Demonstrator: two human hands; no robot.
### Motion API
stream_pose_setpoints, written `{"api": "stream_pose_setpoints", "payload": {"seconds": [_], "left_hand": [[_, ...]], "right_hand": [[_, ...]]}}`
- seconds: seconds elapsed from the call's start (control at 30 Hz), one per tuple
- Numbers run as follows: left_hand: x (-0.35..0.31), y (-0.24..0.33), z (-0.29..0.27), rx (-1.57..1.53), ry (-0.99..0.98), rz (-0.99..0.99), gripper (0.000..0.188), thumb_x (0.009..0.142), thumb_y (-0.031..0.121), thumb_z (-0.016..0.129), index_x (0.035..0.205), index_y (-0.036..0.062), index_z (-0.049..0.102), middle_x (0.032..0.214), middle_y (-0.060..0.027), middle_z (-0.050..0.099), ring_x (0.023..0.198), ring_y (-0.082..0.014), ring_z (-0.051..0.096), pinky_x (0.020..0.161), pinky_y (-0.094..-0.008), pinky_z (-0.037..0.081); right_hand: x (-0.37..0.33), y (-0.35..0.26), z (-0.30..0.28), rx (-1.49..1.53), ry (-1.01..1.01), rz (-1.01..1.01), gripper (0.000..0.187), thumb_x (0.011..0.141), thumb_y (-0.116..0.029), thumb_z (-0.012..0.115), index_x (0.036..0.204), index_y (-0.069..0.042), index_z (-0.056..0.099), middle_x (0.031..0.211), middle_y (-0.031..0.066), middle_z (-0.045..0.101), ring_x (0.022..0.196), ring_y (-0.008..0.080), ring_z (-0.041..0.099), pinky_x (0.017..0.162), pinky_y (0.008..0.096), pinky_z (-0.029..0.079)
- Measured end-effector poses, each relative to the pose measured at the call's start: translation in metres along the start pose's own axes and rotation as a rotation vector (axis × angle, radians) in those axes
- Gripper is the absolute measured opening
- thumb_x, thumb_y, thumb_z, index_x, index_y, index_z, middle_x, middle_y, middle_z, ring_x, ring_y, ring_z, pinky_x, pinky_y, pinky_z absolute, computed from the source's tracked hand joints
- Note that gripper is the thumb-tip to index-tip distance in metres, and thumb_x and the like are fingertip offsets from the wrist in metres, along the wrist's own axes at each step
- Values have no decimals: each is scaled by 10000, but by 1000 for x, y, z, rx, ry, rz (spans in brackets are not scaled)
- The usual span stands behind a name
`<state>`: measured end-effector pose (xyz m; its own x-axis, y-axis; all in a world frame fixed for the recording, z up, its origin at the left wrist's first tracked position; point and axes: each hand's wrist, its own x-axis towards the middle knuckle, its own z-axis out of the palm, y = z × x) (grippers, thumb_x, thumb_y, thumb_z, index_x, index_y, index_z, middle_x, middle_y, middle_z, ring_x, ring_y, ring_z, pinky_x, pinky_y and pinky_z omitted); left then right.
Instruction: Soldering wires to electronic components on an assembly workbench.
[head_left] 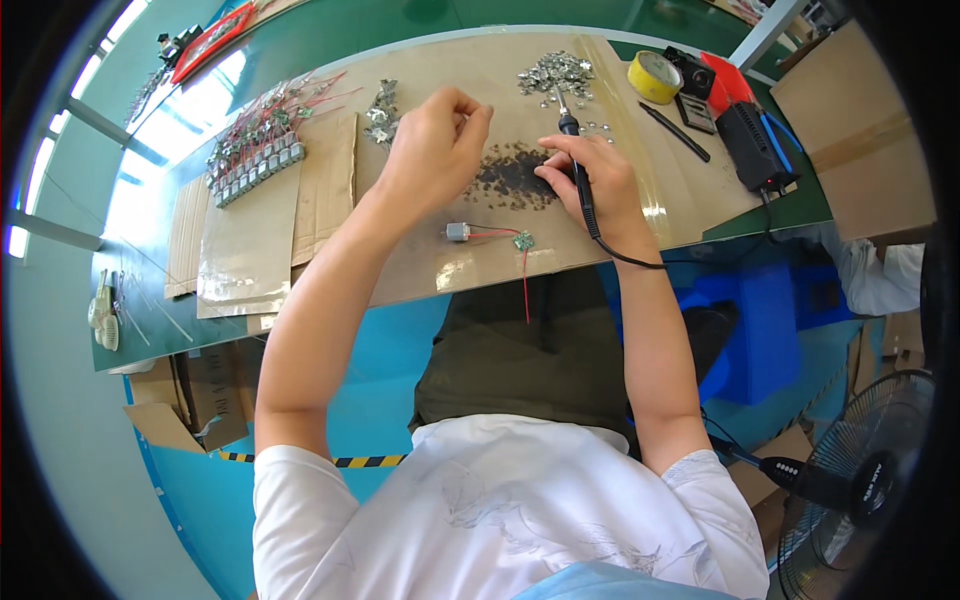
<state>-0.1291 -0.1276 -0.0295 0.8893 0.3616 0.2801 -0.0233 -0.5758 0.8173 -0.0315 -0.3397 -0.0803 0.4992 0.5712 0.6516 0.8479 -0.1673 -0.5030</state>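
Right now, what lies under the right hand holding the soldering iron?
A dark scorched patch on the brown work mat spreads beneath the right hand; whatever lies directly under the palm is hidden.

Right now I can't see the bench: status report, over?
Right hand grips soldering iron. Left hand closed, raised, contents hidden. Small motor with red wires lies apart. Nothing blocking.

One soldering iron (577, 165), one small motor (458, 232) with one little circuit board (523, 241) wired to it near the bench's front edge. One roll of yellow tape (654, 77), one black pen (675, 131) and one black power unit (748, 145) at the right end. Two heaps of small metal parts (556, 74), back edge; too many to count. One row of finished motors (255, 170) at left, count unclear. One fan (868, 475).
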Motion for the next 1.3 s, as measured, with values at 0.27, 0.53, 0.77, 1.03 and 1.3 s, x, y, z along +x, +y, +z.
{"api": "stream_pose_setpoints", "payload": {"seconds": [0.27,0.53,0.77,1.03,1.3], "left_hand": [[16,-20,31,-25,-42,-83,299,981,251,689,971,-45,658,670,-72,673,596,-121,606,567,-316,482],[2,-20,32,11,-56,-38,251,929,190,691,1009,-44,647,654,-61,652,606,-112,589,586,-305,477],[-2,-18,35,-15,-34,-10,225,921,174,683,1015,-27,646,671,-84,656,607,-132,596,614,-315,491],[0,-26,37,19,-43,-54,189,888,157,712,916,-27,686,683,-86,671,618,-144,616,623,-314,511],[2,-28,36,47,-108,17,214,855,204,759,919,0,761,681,-64,675,621,-142,619,636,-308,520]], "right_hand": [[3,-4,1,39,20,10,358,794,7,804,1129,-88,721,859,76,725,809,272,665,730,378,550],[4,1,5,-29,14,-47,344,802,17,793,1123,-89,731,878,72,731,826,269,666,741,375,549],[5,2,4,-28,7,-55,370,803,18,795,1147,-100,729,894,71,739,834,269,668,761,377,551],[-20,-20,-10,202,175,334,314,1034,-69,631,1347,-52,645,977,88,784,808,131,719,642,238,564],[-48,-20,-11,524,342,356,292,993,-104,726,1241,46,685,849,90,730,658,111,689,598,249,599]]}}
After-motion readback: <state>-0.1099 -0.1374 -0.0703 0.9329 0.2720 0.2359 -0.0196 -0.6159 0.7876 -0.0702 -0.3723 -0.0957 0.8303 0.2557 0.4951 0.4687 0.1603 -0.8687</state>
